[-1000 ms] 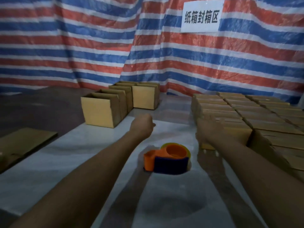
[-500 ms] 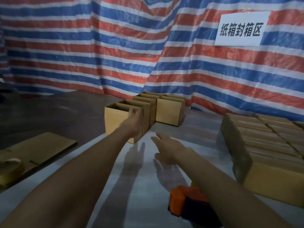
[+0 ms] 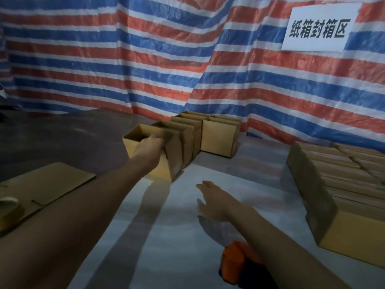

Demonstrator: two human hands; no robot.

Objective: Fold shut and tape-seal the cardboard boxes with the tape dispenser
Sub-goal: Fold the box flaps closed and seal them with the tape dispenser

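A row of open cardboard boxes stands at the back of the white sheet. My left hand (image 3: 149, 148) grips the near rim of the nearest open box (image 3: 159, 170), fingers curled over its edge. My right hand (image 3: 212, 200) hovers over the sheet in the middle with fingers straight and holds nothing. The orange and blue tape dispenser (image 3: 237, 264) lies on the sheet at the bottom, partly hidden under my right forearm.
More open boxes (image 3: 218, 138) stand behind the gripped one. A block of closed boxes (image 3: 341, 184) fills the right side. Flattened cardboard (image 3: 45, 184) and a tape roll (image 3: 9, 207) lie at the left. A striped tarp with a white sign (image 3: 318, 30) hangs behind.
My left hand reached forward and took hold of the nearest open box's rim. My right hand left the closed boxes and swung to the middle. The view turned left.
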